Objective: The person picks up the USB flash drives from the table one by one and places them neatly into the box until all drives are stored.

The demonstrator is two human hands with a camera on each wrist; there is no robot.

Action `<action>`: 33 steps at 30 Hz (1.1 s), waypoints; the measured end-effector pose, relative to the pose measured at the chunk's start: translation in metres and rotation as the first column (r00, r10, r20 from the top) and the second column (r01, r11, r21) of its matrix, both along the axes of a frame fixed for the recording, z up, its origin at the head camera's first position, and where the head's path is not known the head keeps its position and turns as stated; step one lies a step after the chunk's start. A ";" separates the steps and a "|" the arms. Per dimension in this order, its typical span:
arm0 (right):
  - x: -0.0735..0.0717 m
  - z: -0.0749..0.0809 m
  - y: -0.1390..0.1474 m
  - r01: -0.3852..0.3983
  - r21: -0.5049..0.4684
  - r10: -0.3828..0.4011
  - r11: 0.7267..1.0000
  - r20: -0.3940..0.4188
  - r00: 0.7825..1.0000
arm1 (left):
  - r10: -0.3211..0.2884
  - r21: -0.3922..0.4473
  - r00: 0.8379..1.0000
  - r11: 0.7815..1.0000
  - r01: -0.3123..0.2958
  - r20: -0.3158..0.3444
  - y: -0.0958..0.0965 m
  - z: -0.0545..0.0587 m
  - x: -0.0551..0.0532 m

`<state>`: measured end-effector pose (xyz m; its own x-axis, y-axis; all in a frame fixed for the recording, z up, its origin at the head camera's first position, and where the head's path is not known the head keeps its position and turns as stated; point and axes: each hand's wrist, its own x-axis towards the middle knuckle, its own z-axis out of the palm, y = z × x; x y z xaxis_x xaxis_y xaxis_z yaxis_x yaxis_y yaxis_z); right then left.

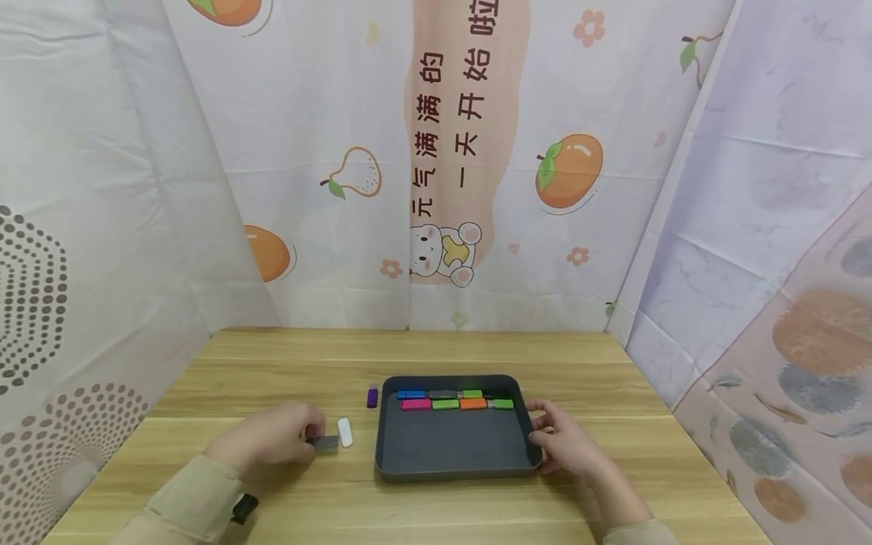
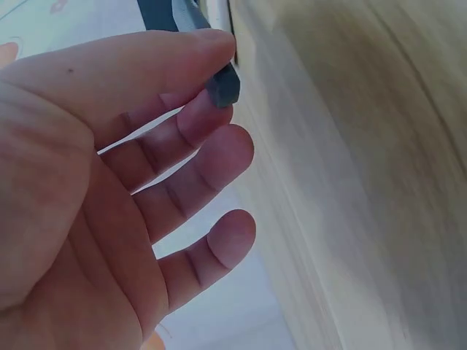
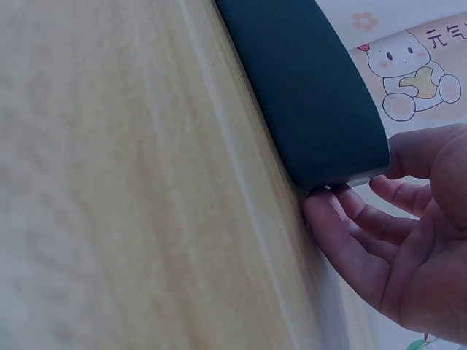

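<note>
My left hand [image 1: 282,434] pinches a grey USB stick [image 1: 323,442] between thumb and fingertips, low over the wooden table. In the left wrist view, the stick's dark end [image 2: 225,86] pokes out below the thumb, and the other fingers are spread. A white USB stick [image 1: 345,432] lies just right of it. Farther back is a purple USB stick [image 1: 372,397]. My right hand [image 1: 562,439] holds the dark grey tray [image 1: 456,446] at its right side, thumb over the rim and fingertips against the outer wall [image 3: 314,95].
Along the tray's back wall lie several USB sticks in two rows, among them a blue one [image 1: 412,394], a pink one [image 1: 415,405] and an orange one [image 1: 473,404]. Printed curtains [image 1: 327,250] hang behind and beside the table [image 1: 286,363].
</note>
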<state>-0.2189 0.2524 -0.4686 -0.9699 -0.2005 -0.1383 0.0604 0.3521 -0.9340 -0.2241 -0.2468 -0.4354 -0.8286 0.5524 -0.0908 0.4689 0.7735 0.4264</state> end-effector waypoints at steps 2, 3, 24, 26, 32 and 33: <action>0.000 0.000 0.000 -0.003 -0.001 0.003 1.000 0.001 1.000 | 0.010 0.017 1.000 1.000 -0.010 -0.001 0.002 0.001 -0.001; 0.000 0.000 0.000 -0.003 -0.002 0.003 1.000 0.001 1.000 | 0.014 0.021 1.000 1.000 -0.014 -0.007 0.004 0.001 -0.002; 0.000 -0.001 0.000 0.012 -0.001 -0.012 1.000 -0.008 1.000 | 0.123 0.064 0.978 0.991 -0.114 -0.168 0.040 0.007 -0.034; 0.000 0.000 0.000 0.012 0.000 -0.012 1.000 -0.008 1.000 | 0.117 0.070 0.979 0.992 -0.107 -0.170 0.045 0.008 -0.037; 0.001 0.001 0.000 0.001 0.000 -0.001 1.000 -0.009 1.000 | 0.098 0.076 0.978 0.993 -0.085 -0.186 0.061 0.011 -0.043; 0.001 0.001 0.000 0.001 0.001 -0.001 1.000 -0.009 1.000 | 0.099 0.078 0.978 0.993 -0.086 -0.183 0.063 0.012 -0.044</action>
